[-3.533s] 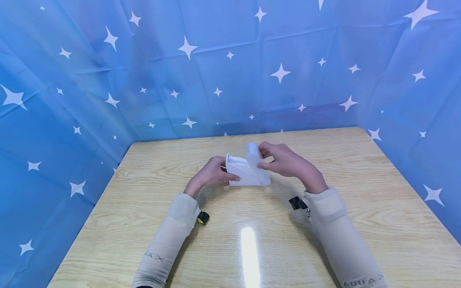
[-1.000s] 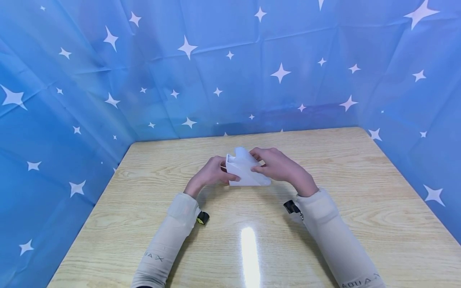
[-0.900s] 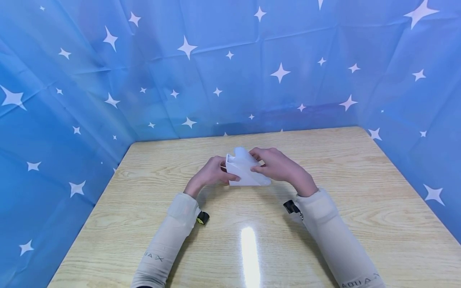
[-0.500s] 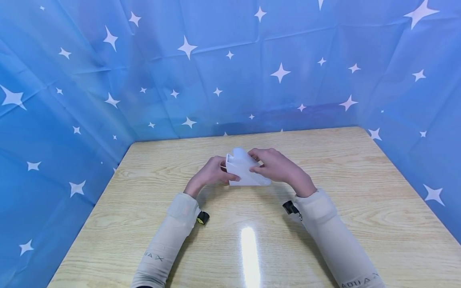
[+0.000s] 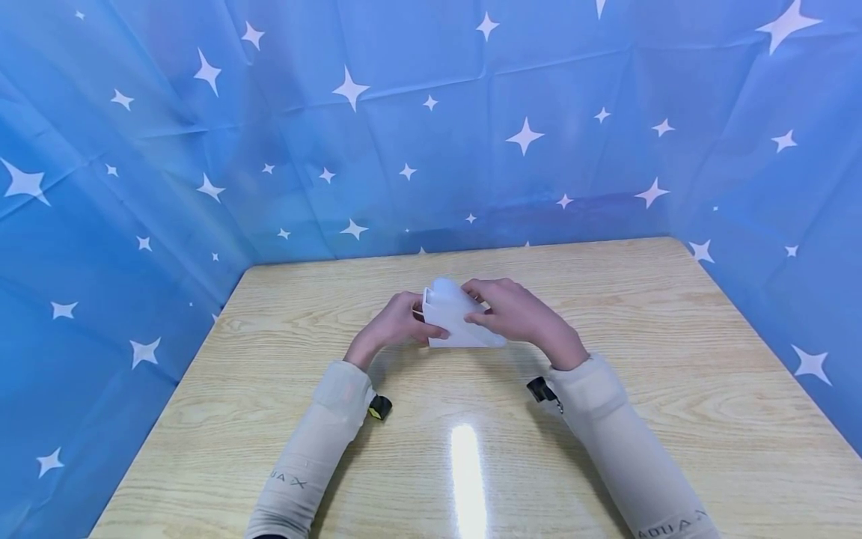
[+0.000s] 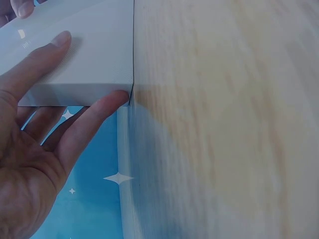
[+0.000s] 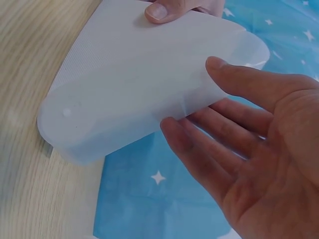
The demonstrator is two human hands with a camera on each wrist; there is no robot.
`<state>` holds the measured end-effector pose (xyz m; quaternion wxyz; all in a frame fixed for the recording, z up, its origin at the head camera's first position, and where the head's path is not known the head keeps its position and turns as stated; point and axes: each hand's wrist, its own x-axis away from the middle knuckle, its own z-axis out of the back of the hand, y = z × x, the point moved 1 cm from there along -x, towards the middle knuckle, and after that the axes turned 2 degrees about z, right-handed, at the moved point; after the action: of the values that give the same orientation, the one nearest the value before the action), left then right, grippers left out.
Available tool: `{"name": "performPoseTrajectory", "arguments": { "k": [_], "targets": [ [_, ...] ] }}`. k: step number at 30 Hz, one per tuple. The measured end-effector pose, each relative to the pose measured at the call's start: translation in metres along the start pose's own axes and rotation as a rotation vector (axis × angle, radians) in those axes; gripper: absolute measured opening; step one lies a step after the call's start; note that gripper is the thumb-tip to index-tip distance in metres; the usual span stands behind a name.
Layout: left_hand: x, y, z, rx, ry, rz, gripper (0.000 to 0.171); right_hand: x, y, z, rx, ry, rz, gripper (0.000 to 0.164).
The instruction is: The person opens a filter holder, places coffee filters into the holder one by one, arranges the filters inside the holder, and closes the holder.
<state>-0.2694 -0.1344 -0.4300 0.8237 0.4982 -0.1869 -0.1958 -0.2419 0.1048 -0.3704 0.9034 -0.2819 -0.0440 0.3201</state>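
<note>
A white plastic box (image 5: 444,335) stands on the wooden table in the head view. Its swivel cover (image 7: 134,99), translucent and rounded at both ends, pivots at the box's lower right corner. My left hand (image 5: 397,322) grips the box's left end; in the left wrist view the thumb lies on the broad side and a fingertip reaches the bottom corner by the table. With the thumb on one face and the fingers on the other, my right hand (image 5: 515,311) pinches the cover, which slants over the box's top. The inside of the box is mostly hidden.
A wood-grain table (image 5: 269,449) spreads around the hands, with a bright light reflection near the front middle. Behind it and at both sides hangs a blue curtain (image 5: 431,135) with white stars. A black strap end (image 5: 542,389) hangs from the right wrist.
My right hand has swung the cover leftward and down, from upright to lying lower over the box's opening; in the last second it moved only slightly. The left hand and box stayed put.
</note>
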Motion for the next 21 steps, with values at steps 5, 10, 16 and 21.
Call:
{"name": "performPoseTrajectory", "arguments": {
  "k": [5,10,16,21],
  "targets": [
    [0.0010,0.0003,0.0004,-0.005,0.005,-0.003,0.040,-0.0012,-0.0006,-0.0020,0.013,0.006,0.003,0.043],
    [0.0010,0.0003,0.0001,-0.014,0.004,0.003,0.040,-0.0016,-0.0002,-0.0035,0.025,0.010,0.006,0.042],
    [0.0019,0.0017,0.0002,-0.013,0.005,-0.003,0.040,-0.0014,-0.0018,-0.0034,0.038,0.011,0.009,0.043],
    [0.0027,0.0021,0.0000,-0.011,0.006,-0.005,0.040,-0.0015,-0.0026,-0.0045,0.051,0.014,0.012,0.043]
  ]
}}
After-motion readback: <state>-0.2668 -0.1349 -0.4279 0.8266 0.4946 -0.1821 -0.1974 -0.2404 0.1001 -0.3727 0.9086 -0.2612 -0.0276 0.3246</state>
